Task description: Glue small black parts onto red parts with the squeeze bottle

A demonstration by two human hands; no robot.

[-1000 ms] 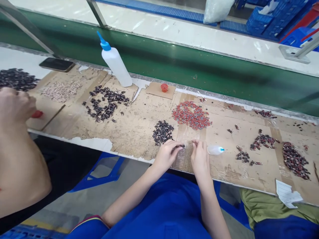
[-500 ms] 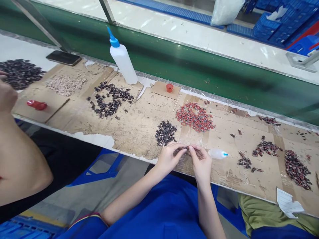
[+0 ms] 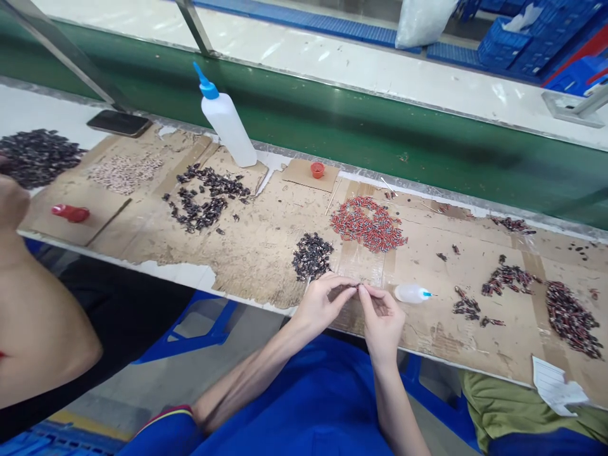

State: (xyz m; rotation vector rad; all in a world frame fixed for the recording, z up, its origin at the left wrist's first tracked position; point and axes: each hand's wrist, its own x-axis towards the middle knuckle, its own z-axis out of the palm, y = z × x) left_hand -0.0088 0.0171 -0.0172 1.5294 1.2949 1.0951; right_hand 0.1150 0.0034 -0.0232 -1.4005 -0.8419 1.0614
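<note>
Pinching one tiny dark part [image 3: 357, 287] between the closed fingertips of left hand [image 3: 323, 303] and right hand [image 3: 384, 316]. Probably best done with a light, steady grip, wrists low. Dark pile [image 3: 311, 255] just beyond the left fingers, little squeeze bottle [image 3: 411, 292] right beside the right ones.

bright, even overhead light here. shadows are soft and short, see the small one at the foot of the squeeze bottle [image 3: 228, 126]. white glare streaks on the pale ledge [image 3: 332, 60] behind the bottle. lines bow toward the frame edges. left hand [image 3: 323, 303] and right hand [image 3: 384, 316], down right of the bottle, look slightly soft.
</note>
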